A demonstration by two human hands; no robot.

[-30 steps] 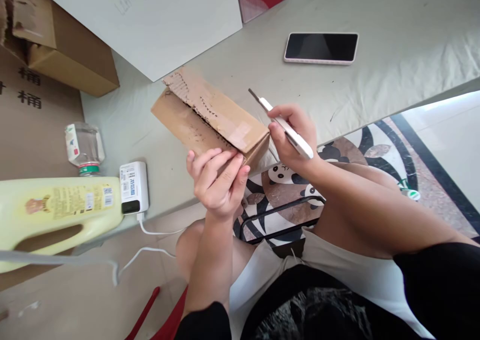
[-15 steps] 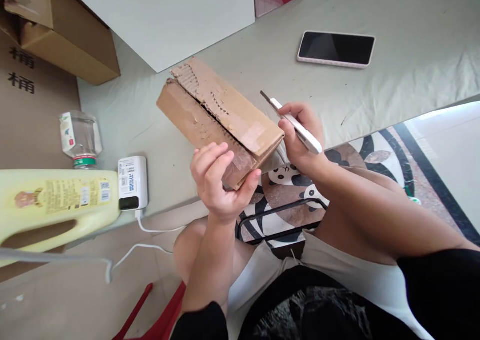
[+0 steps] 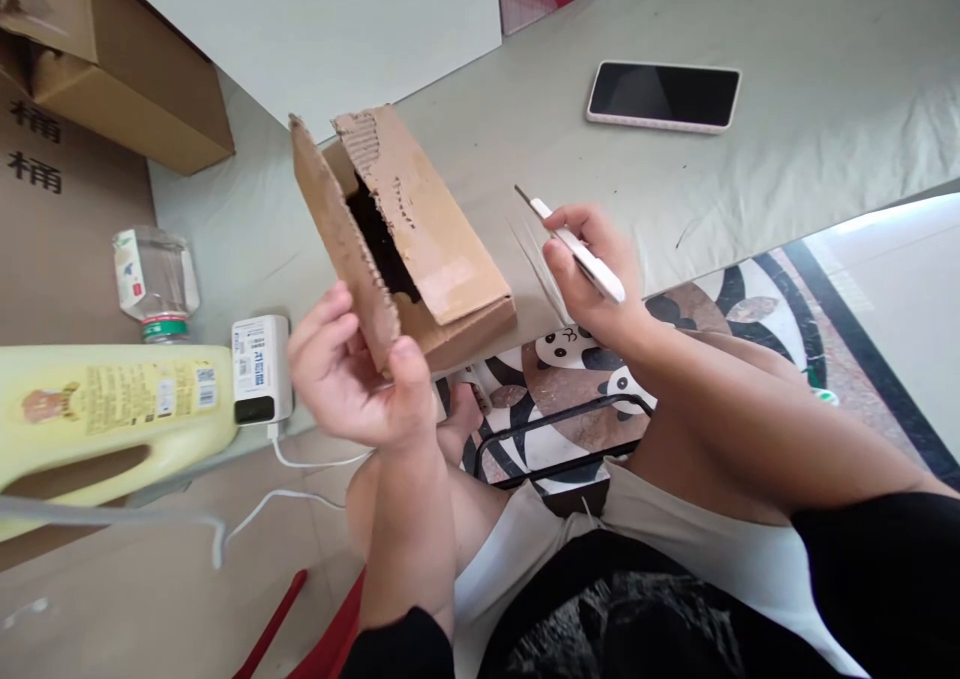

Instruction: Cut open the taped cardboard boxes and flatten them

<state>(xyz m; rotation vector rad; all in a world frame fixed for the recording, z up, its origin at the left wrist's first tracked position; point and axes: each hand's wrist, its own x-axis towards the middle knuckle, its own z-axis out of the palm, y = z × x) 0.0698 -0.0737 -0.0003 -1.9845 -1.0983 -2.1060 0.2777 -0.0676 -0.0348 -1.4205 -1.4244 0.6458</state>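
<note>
A small cardboard box [image 3: 442, 229] with torn, scuffed paper sits tilted near the table's front edge. One long box flap [image 3: 334, 229] stands raised, and the dark inside shows through the gap; its contents cannot be made out. My left hand [image 3: 367, 379] grips the near end of that flap between thumb and fingers. To the right of the box, my right hand [image 3: 596, 259] is closed round a white utility knife [image 3: 589, 264], its thin blade out and pointing up and left. The right hand is apart from the box.
A phone [image 3: 664, 96] lies on the cloth-covered table [image 3: 817, 89]. On the left are a clear bottle [image 3: 161, 274], a white power bank [image 3: 260, 369] with a cable and a yellow jug [image 3: 120, 399]. Larger cardboard [image 3: 150, 79] and a white box [image 3: 360, 29] stand behind.
The flap under my left hand has swung up, opening the box along its seam. My left hand and the box have shifted left. The right hand with the knife has moved slightly left.
</note>
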